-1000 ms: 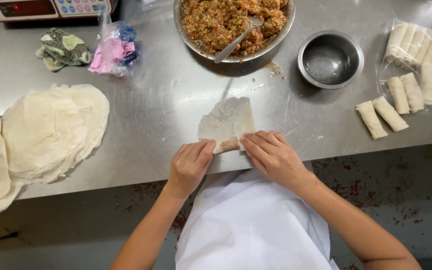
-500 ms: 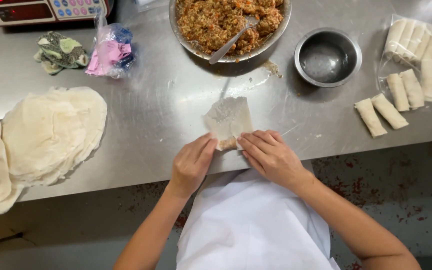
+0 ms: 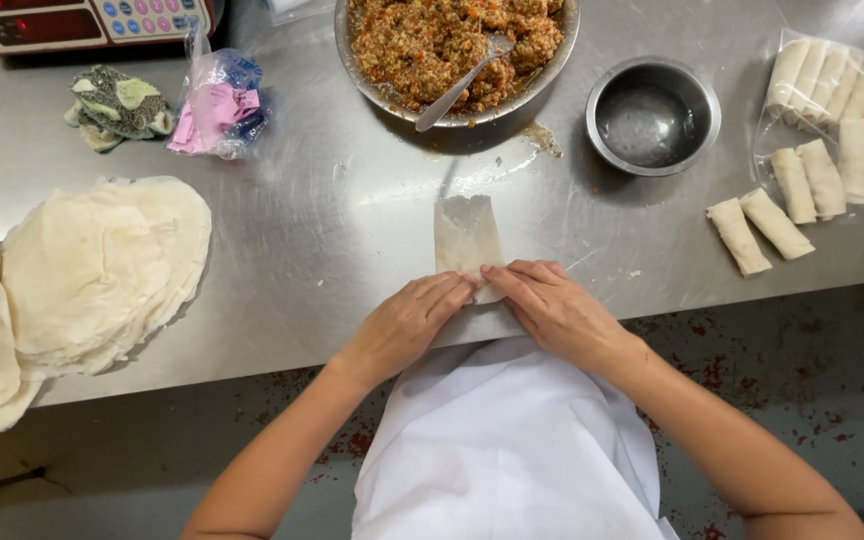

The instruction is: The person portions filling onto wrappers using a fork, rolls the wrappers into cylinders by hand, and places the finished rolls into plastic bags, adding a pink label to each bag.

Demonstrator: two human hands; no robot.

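Note:
A thin pale wrapper point(image 3: 466, 232) lies folded into a narrow strip on the steel table point(image 3: 332, 230), its near end rolled up. My left hand point(image 3: 407, 322) and my right hand point(image 3: 550, 305) press on that rolled end, fingertips meeting over it. The filling inside is hidden. A big metal bowl of brown minced filling point(image 3: 452, 40) with a spoon point(image 3: 457, 85) in it stands just beyond the wrapper.
A stack of round wrappers point(image 3: 82, 275) lies at the left edge. A small empty metal bowl point(image 3: 652, 115) sits at the right, with several finished rolls point(image 3: 822, 150) beyond it. At the back left are a scale point(image 3: 82, 22), a cloth point(image 3: 117, 105) and a plastic bag point(image 3: 217, 105).
The wrapper's sides have been folded inward, so it went from a wide sheet to a narrow strip. Both hands stay on the near end, rolling it.

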